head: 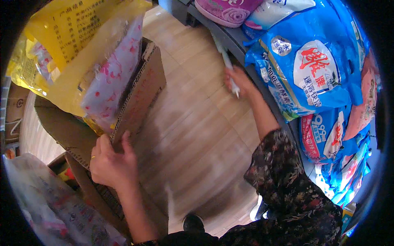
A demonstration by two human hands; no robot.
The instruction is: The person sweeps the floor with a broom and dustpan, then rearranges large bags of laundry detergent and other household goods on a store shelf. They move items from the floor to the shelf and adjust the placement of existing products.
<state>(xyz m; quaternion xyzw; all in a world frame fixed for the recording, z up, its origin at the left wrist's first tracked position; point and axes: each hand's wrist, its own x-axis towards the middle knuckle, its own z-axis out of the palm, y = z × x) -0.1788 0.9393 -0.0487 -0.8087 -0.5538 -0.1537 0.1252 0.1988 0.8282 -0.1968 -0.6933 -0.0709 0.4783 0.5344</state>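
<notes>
My left hand [114, 163] grips the edge of a cardboard box [141, 95], thumb on one side and fingers on the other. In the box stand yellow plastic packages [77, 33] with a clear window showing floral plastic material [110, 77]. My right hand [240, 82] is closed around a thin pale stick or handle [227, 60], held low beside the shelf edge; its far end is blurred against the dark shelf base.
At right, a dark shelf [277, 107] bears blue bags of washing powder [311, 70] and a pink container [227, 10]. A second open carton [92, 190] and a clear floral plastic package [55, 203] are at lower left. Wood-look floor [190, 123] lies between, with a dark shoe [193, 223] on it.
</notes>
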